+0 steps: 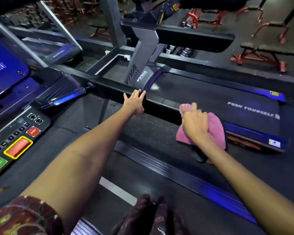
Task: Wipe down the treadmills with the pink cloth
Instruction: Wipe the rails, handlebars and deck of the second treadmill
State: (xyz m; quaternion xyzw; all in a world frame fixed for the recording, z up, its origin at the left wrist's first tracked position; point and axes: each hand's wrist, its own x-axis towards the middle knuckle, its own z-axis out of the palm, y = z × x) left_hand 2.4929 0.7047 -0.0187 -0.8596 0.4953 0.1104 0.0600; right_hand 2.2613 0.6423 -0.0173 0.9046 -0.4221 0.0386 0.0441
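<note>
A black padded handrail (pixel 161 104) of my treadmill runs from the console at the left toward the right. My left hand (pixel 134 102) rests on the rail with its fingers straight and spread. Further right, my right hand (pixel 196 123) presses the pink cloth (pixel 214 128) against the end of the same rail, fingers curled over the cloth. The cloth hangs down over the rail's end. Beyond the rail lies the neighbouring treadmill, its belt (pixel 227 99) printed "PUSH YOURSELF".
The console (pixel 17 138) with red, yellow-edged and green buttons sits at the left, a blue screen (pixel 3 70) above it. The neighbouring treadmill's grey upright (pixel 143 53) rises behind the rail. Red-framed benches (pixel 265 55) stand at the far right. My own belt (pixel 159 189) is below.
</note>
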